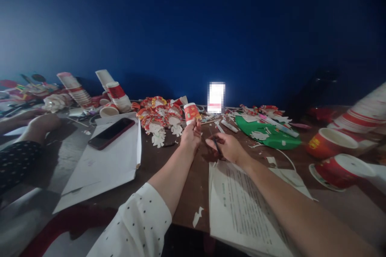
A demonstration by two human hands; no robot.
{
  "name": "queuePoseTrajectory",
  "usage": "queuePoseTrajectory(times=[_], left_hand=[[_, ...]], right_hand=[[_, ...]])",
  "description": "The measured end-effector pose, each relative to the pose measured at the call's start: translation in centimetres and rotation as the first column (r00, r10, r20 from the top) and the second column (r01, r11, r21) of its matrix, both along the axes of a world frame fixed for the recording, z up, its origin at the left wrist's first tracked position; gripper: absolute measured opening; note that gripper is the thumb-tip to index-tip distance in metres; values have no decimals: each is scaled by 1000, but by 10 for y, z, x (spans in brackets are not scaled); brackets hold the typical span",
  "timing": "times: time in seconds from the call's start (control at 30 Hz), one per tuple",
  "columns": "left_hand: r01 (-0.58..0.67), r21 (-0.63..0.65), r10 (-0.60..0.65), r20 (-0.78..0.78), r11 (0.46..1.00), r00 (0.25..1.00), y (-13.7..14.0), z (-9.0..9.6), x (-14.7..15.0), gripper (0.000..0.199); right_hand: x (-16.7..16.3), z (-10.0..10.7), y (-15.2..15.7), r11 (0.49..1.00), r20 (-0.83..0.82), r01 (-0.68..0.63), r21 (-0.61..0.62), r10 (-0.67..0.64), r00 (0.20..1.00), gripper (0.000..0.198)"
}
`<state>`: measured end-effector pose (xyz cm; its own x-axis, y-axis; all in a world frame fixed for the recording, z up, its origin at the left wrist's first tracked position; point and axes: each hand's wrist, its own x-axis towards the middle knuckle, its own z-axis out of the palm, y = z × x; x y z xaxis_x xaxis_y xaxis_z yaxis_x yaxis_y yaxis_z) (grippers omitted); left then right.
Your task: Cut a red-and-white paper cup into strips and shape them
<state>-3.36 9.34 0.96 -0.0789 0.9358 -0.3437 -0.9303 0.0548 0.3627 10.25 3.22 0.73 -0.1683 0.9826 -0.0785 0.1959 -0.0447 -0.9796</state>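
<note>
My left hand (191, 136) grips a small red-and-white paper cup (191, 112) with a yellow pattern, raised above the table. Close by on the right, my right hand (226, 146) is closed around dark scissors (215, 141), their tip pointing away from me and apart from the cup. Beyond my left hand lies a heap of red-and-white paper cut-outs (159, 114) with white fringed shapes. Under my right forearm is a stack of printed sheets (238, 204).
A phone (111, 133) rests on white paper (99, 168) at left. Stacked cups (116, 94) stand behind it; more cups (334, 142) are at right. A green sheet (256, 130) holds scraps. Another person's hand (42, 124) is far left. A bright pixelated screen (216, 97) stands at the back.
</note>
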Motion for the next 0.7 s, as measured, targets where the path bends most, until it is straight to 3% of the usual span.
queuePoseTrajectory(times=[0.23, 0.43, 0.7], left_hand=[[33, 47, -31, -32, 998, 999, -4, -4, 2, 10], [99, 35, -97, -49, 994, 994, -12, -7, 14, 9], [219, 30, -216, -82, 975, 973, -22, -3, 21, 11]], right_hand=[[-2, -4, -3, 994, -9, -108, 31, 108, 994, 29], [2, -9, 1, 991, -29, -66, 112, 70, 997, 32], [-1, -6, 2, 994, -138, 1, 113, 15, 990, 37]])
